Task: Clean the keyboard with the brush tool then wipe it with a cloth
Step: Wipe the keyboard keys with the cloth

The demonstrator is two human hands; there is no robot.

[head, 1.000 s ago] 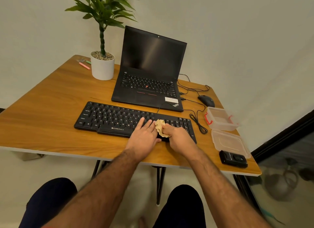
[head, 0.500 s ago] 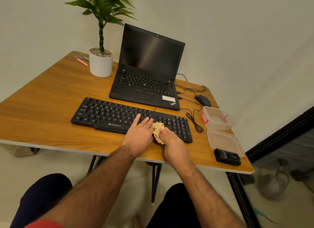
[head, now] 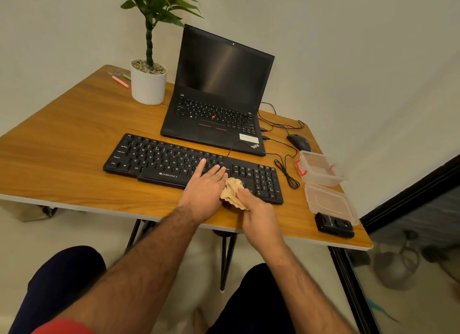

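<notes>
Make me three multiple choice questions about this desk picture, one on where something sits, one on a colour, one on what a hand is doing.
1. Where is the white plant pot?
A. left of the open black laptop
B. on the black external keyboard
C. right of the black mouse

2. What colour are the clear plastic box's latches?
A. blue
B. red
C. green

3. What is the right hand doing?
A. resting flat
B. holding a brush
C. gripping the crumpled beige cloth

Answers: 1 A, the pot stands beside the laptop's left edge. 2 B, red clips show on both ends. 3 C, fingers curl round the cloth at the keyboard.
</notes>
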